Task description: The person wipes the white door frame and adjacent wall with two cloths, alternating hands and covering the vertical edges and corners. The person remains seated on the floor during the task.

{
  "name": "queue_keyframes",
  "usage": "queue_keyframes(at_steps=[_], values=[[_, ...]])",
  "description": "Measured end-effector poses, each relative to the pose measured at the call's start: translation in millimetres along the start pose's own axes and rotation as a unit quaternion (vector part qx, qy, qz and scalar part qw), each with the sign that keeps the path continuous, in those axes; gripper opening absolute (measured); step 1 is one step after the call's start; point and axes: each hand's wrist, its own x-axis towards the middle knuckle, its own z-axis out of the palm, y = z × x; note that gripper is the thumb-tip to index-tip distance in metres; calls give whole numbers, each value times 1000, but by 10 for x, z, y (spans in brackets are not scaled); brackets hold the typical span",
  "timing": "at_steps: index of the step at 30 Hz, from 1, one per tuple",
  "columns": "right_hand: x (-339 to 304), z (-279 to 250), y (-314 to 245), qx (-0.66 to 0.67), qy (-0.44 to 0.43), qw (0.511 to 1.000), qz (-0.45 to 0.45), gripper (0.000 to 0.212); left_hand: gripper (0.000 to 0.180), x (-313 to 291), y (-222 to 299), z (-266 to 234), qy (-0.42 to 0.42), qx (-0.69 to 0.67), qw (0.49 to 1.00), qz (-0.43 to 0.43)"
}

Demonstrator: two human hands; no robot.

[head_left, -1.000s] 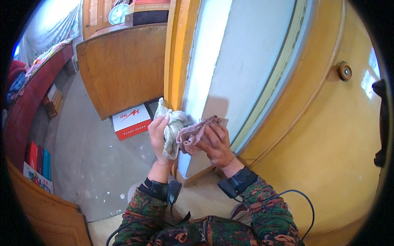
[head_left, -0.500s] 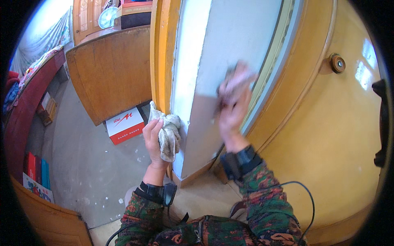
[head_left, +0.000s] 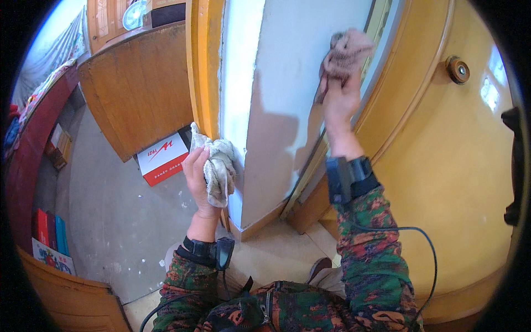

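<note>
In my left hand (head_left: 194, 176) is a bunched pale grey-white cloth (head_left: 220, 171), held at the corner of the white wall beside the yellow-orange door frame (head_left: 206, 72). My right hand (head_left: 342, 105) reaches farther up and to the right, its fingers closed round a pinkish-brown cloth (head_left: 345, 55). That cloth lies against the upper part of the white wall (head_left: 298, 50), close to the pale trim at its right edge. Both cloths hide some of the fingertips.
To the right stands a yellow wooden door (head_left: 442, 182) with a round knob (head_left: 458, 70). Beyond the left frame are a brown wooden panel (head_left: 133, 88), a white-and-red box (head_left: 163, 157) on the grey floor, and upright coloured boxes (head_left: 52, 231). A black cable (head_left: 426, 235) loops from my right wrist.
My right hand has moved up and to the right along the wall with the pinkish-brown cloth. My left hand keeps its cloth at the wall corner while the whole view shifts slightly.
</note>
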Motion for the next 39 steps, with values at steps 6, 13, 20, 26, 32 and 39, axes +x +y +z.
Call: queue_keyframes(at_steps=[6,13,20,26,32,39], values=[[-1444,-49,510,73,77,981,164,24,47,-7,12,26,2,-3,1000,-9],[-3300,-227,1232,78,177,874,445,8,52,-20,14,17,-34,-17,999,-27],[-4453,-227,1545,229,195,649,699,7,49,-66,-35,93,-14,-31,999,-24],[-3717,-10,983,300,171,602,720,18,46,-85,-48,97,-13,-34,999,-32],[-2590,-37,121,312,154,634,690,30,38,-117,-42,128,-2,10,1000,-5],[-2387,-1017,-271,296,42,702,647,23,40,-221,107,190,44,36,997,48]])
